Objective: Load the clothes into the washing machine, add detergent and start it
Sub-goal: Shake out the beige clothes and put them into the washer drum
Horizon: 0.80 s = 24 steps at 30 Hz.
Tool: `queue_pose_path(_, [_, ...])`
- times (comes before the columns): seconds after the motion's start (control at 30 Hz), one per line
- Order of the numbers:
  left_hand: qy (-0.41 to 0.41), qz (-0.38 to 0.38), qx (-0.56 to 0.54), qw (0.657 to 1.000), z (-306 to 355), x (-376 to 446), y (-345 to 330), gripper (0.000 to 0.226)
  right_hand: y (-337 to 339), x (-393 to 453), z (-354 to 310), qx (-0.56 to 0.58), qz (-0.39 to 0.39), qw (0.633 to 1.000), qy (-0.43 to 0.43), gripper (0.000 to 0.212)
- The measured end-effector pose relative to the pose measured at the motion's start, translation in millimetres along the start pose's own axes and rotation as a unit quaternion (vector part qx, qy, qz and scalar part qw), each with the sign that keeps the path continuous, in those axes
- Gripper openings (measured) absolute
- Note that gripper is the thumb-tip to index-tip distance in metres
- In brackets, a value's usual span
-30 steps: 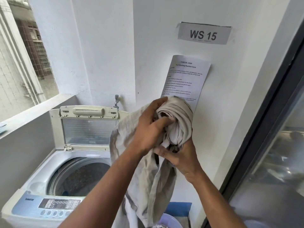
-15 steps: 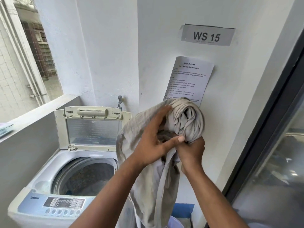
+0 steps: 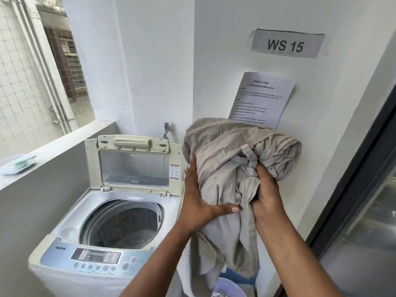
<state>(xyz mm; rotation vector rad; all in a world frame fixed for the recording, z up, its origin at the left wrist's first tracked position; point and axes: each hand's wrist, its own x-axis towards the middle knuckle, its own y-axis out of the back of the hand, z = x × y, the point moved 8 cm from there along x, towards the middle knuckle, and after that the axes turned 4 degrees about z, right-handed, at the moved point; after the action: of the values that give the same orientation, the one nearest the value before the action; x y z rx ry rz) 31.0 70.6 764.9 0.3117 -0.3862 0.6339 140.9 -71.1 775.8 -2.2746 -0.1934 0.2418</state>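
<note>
A bunched beige garment (image 3: 231, 159) is held up in front of the white wall, to the right of the washing machine (image 3: 70, 215). My left hand (image 3: 199, 200) holds its left side, fingers up the cloth and thumb pressed across the front. My right hand (image 3: 265, 194) grips a twisted fold on the right side. The garment's tail hangs down between my forearms. The top-loading machine stands at lower left with its lid (image 3: 132, 163) raised and its drum (image 3: 122, 224) open. Its control panel (image 3: 96, 257) faces me.
A pale purple basket (image 3: 227, 289) shows at the bottom edge below the hanging cloth, beside something blue. A ledge (image 3: 53, 144) runs along the left with a small tray on it. A dark door frame (image 3: 353, 179) stands to the right. Papers are taped to the wall.
The bundle has shifted right and grown fuller. My left hand slid from the top of the cloth down to its left side, and my right hand moved up onto the twisted fold.
</note>
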Motion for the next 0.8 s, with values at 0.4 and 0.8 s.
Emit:
queue_pose_path(0.4, [-0.032, 0.076, -0.078, 0.993, -5.7, 22.7, 24.8, 0.091, 19.7, -8.3, 5.3, -0.133, 0.032, 0.990, -0.020, 0.058])
queue_pose_path(0.8, [-0.121, 0.045, -0.031, 0.991, 28.8, 31.9, 35.8, 0.078, -24.5, -31.8, -63.0, -0.648, -0.221, 0.618, 0.386, 0.125])
